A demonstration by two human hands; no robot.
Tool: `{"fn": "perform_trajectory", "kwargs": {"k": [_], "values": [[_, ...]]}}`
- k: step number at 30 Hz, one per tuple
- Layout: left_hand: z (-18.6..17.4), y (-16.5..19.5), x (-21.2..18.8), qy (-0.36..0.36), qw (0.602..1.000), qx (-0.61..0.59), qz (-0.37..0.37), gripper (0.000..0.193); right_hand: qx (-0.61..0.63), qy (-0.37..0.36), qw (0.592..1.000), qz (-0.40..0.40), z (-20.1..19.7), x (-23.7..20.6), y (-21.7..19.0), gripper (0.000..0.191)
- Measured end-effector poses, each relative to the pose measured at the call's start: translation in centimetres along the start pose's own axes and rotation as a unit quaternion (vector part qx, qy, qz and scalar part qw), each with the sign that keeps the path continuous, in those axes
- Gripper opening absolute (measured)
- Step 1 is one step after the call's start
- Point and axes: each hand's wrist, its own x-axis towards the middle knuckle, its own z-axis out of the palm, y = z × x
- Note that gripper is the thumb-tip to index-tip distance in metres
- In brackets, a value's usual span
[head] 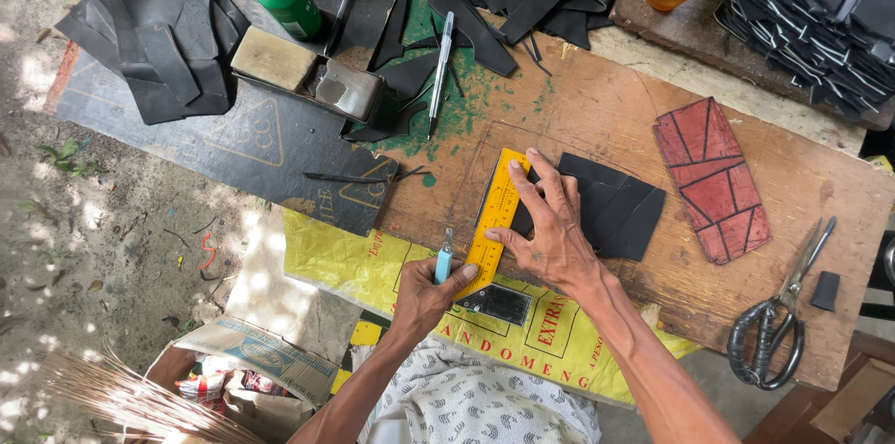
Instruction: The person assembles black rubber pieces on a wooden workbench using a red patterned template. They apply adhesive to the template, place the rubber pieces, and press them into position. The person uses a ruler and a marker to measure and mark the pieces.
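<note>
A worn wooden desk [597,117] outdoors, strewn with black offcuts. My right hand [552,231] lies flat, fingers spread, pressing a yellow ruler [494,220] onto a black sheet [615,206]. Just left of the ruler, my left hand [421,293] grips a blue-handled knife [445,262]. Scissors [778,318] lie well right of the ruler.

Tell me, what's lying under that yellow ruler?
Under the yellow ruler lies a black sheet piece, pinned by the right hand, on the wooden board. The ruler and hand hide the sheet's left edge.
</note>
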Motion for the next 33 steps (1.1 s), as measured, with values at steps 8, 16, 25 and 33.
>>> {"fn": "perform_trajectory", "kwargs": {"k": [8, 16, 25, 33], "values": [[-0.3, -0.1, 0.3, -0.015, 0.999, -0.013, -0.035, 0.023, -0.002, 0.005, 1.0, 0.006, -0.1, 0.1, -0.3, 0.094], [-0.4, -0.2, 0.3, -0.012, 0.999, -0.02, -0.037, 0.025, -0.019, 0.011, 1.0, 0.001, 0.0, 0.0, -0.4, 0.093], [-4.6, 5.6, -3.6, 0.092, 0.971, 0.221, 0.019, 0.053, -0.075, -0.032, 0.997, 0.011, -0.8, 0.7, -2.0, 0.092], [-0.7, 10.5, -0.1, -0.014, 0.987, 0.067, 0.147, 0.031, -0.054, -0.025, 0.998, 0.015, -1.3, 1.0, -2.6, 0.094]]}}
